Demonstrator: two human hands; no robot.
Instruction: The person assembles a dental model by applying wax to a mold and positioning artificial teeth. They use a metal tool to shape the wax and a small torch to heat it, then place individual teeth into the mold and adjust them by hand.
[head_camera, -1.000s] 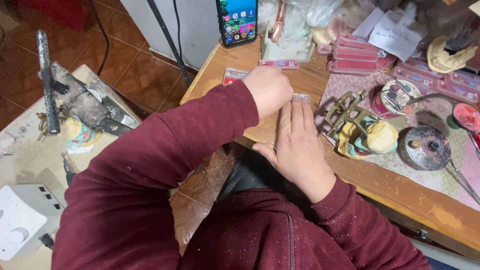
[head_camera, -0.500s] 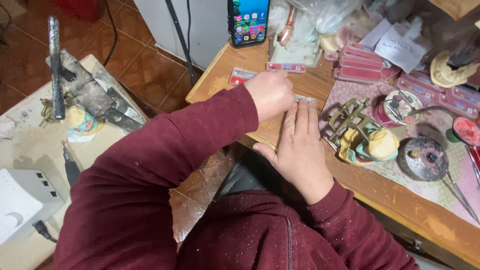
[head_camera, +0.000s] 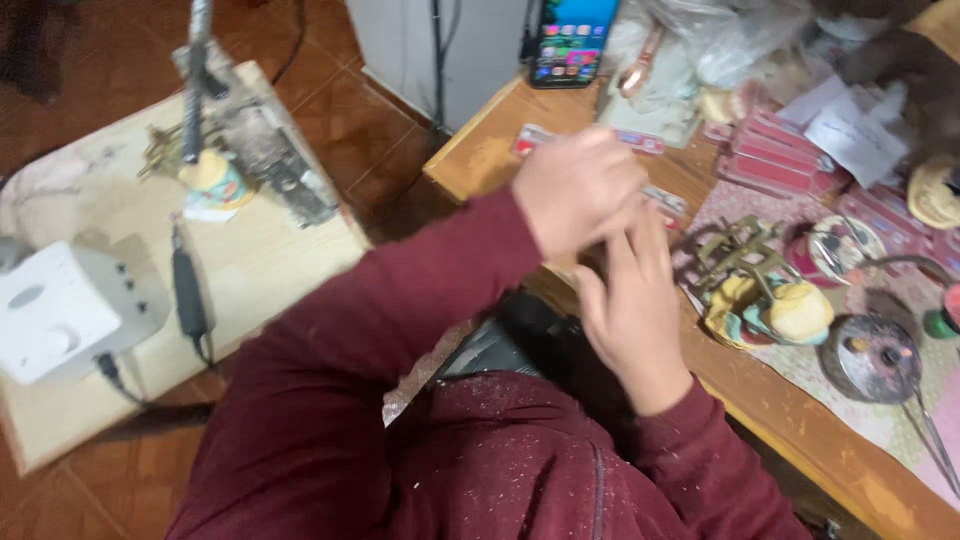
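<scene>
Both hands, left hand (head_camera: 578, 190) over right hand (head_camera: 628, 300), blur; finger grip unclear, so the small strip (head_camera: 668, 200) could slip off the tabletop (head_camera: 480, 155).

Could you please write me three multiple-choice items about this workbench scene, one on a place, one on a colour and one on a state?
1. Where does the phone stand?
A. at the wooden table's far edge
B. on the floor
C. on the white box

2. What colour are the person's sleeves?
A. grey
B. dark red
C. green

3. How is the left hand placed?
A. flat on the floor
B. over the fingers of the right hand
C. on the phone

Answers: A, it leans upright there; B, both sleeves are maroon; B, it covers those fingertips.
</scene>
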